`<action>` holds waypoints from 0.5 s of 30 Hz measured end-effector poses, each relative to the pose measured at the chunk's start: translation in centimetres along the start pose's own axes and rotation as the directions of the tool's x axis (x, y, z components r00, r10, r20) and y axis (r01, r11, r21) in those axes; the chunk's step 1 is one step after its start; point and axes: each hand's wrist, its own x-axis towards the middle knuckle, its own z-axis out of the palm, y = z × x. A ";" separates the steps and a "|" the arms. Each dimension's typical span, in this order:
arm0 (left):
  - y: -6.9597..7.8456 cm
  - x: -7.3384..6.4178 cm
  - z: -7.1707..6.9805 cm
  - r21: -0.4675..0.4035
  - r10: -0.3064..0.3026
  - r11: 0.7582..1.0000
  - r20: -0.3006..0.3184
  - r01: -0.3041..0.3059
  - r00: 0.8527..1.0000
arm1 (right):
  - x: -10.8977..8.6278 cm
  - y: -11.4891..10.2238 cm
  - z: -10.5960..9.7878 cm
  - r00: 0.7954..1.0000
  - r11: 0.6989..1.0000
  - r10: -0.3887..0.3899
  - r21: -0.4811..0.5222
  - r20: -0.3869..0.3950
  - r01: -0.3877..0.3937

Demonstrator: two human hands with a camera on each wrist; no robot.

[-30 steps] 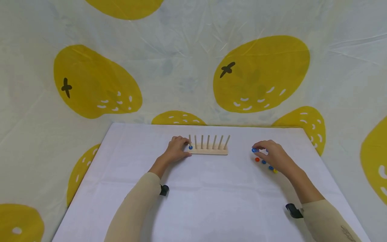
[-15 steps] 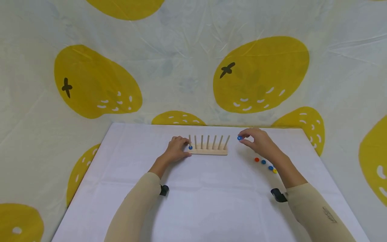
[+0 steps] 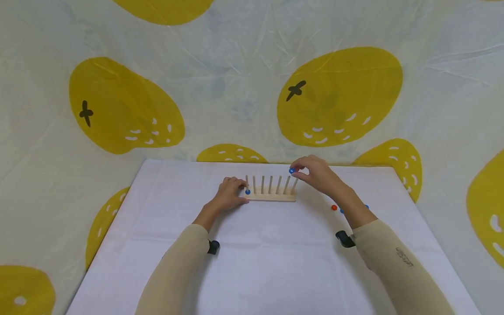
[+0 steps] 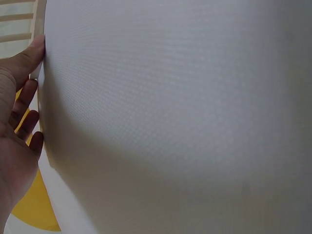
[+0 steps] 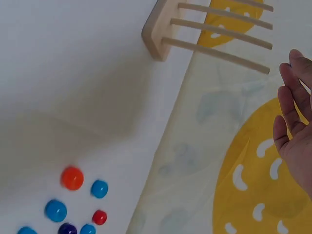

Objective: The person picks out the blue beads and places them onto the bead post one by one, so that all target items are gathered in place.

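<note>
A wooden peg rack (image 3: 271,198) with a row of several upright pegs stands near the table's far side. My left hand (image 3: 228,194) grips its left end, thumb at the front edge and fingers behind. On the leftmost peg, down at the base, sits a blue bead (image 3: 247,192). My right hand (image 3: 318,176) pinches another blue bead (image 3: 292,170) between thumb and index finger, just above the pegs at the rack's right end. In the right wrist view the held bead is almost wholly hidden by the fingers (image 5: 291,78), which are close to the peg tips.
Several loose beads lie on the white table right of the rack, among them an orange bead (image 5: 72,178), a blue bead (image 5: 55,210) and a red bead (image 5: 99,217). My right forearm covers some in the head view. A fruit-patterned cloth (image 3: 236,100) hangs behind the table.
My right hand has lifted its blue bead away from the loose beads and carried it left to above the rack's right end. The left hand has stayed on the rack.
</note>
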 end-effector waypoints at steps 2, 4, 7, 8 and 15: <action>0.0 0.0 0.0 0.001 0.003 1.000 0.000 -0.003 1.000 | 0.6 -0.3 0.5 1.000 1.000 -0.010 0.010 -0.001 0.010; -0.1 0.0 0.0 0.006 0.009 1.000 -0.002 -0.009 1.000 | 1.3 -0.6 1.1 1.000 1.000 -0.014 0.020 0.008 0.013; -0.1 0.0 0.0 0.004 0.018 1.000 -0.008 -0.018 1.000 | 2.2 -1.4 1.9 0.999 1.000 -0.014 0.028 0.028 0.013; -0.1 0.0 0.0 0.003 0.022 1.000 -0.010 -0.022 1.000 | 2.5 -1.6 2.2 0.999 0.999 -0.016 0.028 0.035 0.016; -0.1 0.0 -0.2 0.014 0.054 0.998 -0.006 -0.054 0.999 | 4.5 -3.6 3.7 0.997 0.999 -0.027 0.034 0.072 0.025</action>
